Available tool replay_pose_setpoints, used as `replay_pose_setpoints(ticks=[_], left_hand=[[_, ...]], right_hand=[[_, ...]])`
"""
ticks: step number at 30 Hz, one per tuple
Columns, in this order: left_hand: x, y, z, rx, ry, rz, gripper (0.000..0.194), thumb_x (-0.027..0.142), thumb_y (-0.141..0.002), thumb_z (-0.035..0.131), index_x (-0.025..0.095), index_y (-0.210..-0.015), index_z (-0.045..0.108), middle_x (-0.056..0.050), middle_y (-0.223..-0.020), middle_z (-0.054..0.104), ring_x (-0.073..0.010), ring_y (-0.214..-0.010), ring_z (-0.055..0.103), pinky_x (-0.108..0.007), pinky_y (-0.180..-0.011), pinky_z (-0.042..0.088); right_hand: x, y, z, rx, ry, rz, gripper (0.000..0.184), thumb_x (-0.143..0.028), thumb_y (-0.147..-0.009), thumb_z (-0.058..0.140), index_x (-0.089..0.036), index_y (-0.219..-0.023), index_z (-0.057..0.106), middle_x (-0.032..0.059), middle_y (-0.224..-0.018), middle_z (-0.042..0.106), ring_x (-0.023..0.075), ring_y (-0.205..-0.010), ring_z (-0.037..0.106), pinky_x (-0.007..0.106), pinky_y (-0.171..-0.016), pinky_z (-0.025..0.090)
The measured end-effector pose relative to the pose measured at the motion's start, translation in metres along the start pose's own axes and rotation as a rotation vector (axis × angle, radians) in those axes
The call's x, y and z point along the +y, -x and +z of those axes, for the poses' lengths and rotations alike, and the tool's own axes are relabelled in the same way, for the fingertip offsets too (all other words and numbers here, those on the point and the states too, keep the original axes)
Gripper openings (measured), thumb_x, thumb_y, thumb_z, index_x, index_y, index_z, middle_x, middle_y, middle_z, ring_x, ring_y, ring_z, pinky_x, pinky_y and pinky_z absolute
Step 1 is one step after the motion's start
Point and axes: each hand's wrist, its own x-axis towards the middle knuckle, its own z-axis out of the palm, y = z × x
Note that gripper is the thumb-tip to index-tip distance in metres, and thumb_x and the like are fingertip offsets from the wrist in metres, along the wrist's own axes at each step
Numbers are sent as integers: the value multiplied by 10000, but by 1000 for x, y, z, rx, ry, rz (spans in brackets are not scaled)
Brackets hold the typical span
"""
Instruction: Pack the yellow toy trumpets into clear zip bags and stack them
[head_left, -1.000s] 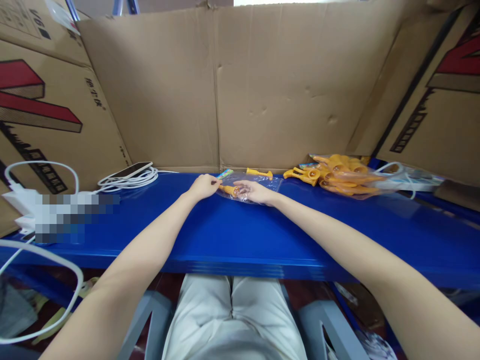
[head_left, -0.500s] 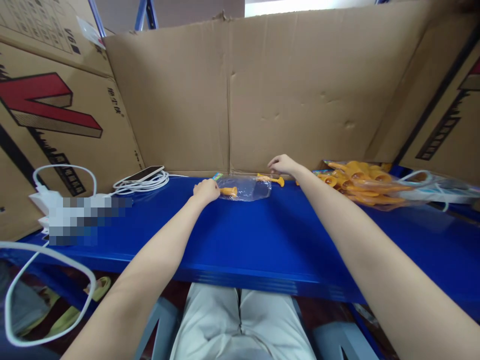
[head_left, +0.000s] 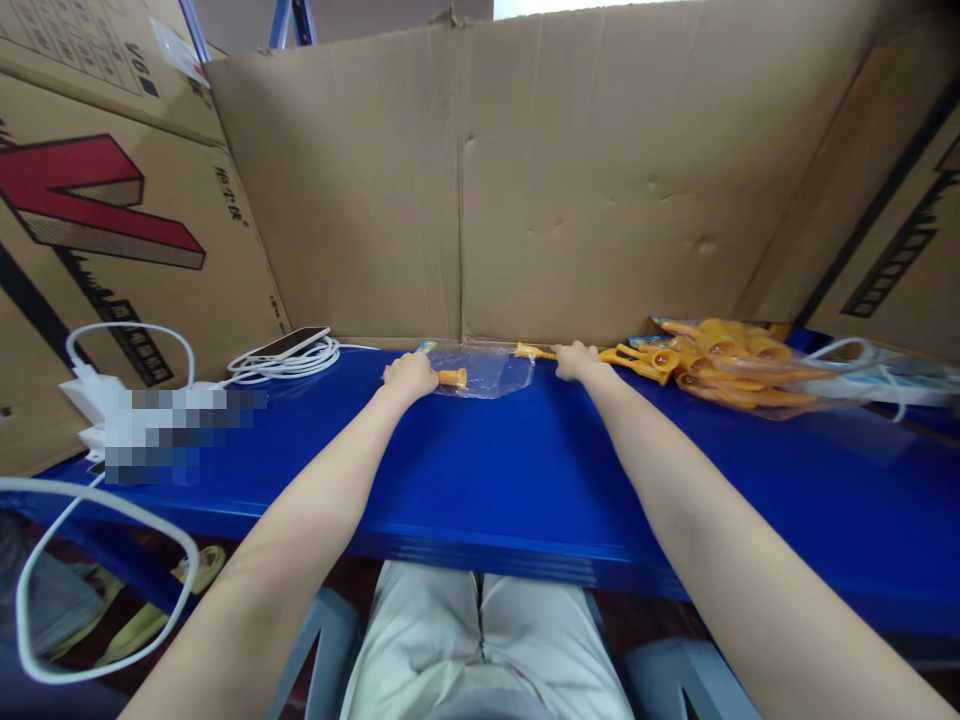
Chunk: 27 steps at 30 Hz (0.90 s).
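Note:
My left hand is closed at the left end of a clear plastic bag that lies flat on the blue table. A yellow-orange toy horn pokes out beside its fingers, apparently within the bag, its other end hidden by the hand. A bit of green and blue card shows above the knuckles. To the right of the bag, my right hand is down on a second toy horn, its fingers closed around the right part. The left end of that horn stays visible.
At the right lie several orange toy horns, partly under clear plastic. A phone rests on coiled white cable at the left, near a white charger. Cardboard walls in the back and sides. Another person's shoe shows below.
My right hand has come down from above the table onto the second toy horn, covering its right part. My left hand stays at the bag. The view has shifted slightly.

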Motion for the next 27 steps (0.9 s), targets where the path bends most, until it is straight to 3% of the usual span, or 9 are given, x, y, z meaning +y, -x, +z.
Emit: replay_pose_setpoints(ticks=[3,10,16,19,22,27], left_hand=[[-1,-2,2,-8,-3,9,330,288,-823,505,221,-1082,697,-116,-1230,639,-299,-1141,591,-379,-910,484],[-2,-3,4,-13,-8,44,333,316,-823,501,214,-1063,708,-121,-1224,642,-304,-1123,596,-387,-902,488],[-1,-2,4,-14,-22,49,339,335,-816,508,219,-1062,710,-116,-1210,653,-301,-1116,598,-378,-900,487],[-2,-2,4,-13,-27,61,339,323,-817,502,219,-1063,711,-115,-1209,653,-300,-1116,599,-378,-904,486],[-2,-2,4,-16,-23,58,341,325,-822,500,209,-1066,708,-124,-1218,647,-308,-1117,597,-390,-906,487],[-1,-1,3,-25,-16,51,341,352,-832,511,208,-1074,703,-129,-1225,641,-317,-1131,590,-402,-913,483]], right_hand=[[2,-2,2,9,10,-17,584,-108,-792,526,-190,-1369,488,146,-1329,554,280,-1282,452,440,-1013,375],[7,-16,9,-16,-166,-71,716,-78,-713,593,-163,-1409,448,129,-1357,546,252,-1232,528,302,-998,423],[8,-19,16,-27,-239,-14,637,-140,-787,523,-60,-1410,423,193,-1366,522,256,-1220,543,272,-960,447],[9,-22,14,-52,-256,12,517,-176,-832,454,-75,-1335,524,187,-1336,550,267,-1181,572,306,-928,465],[11,-22,7,-61,-262,10,420,-210,-858,414,-129,-1206,634,153,-1237,630,259,-1105,617,316,-884,480],[18,-15,-8,-215,-282,112,359,-307,-858,446,-86,-949,714,136,-810,710,220,-722,675,291,-647,503]])
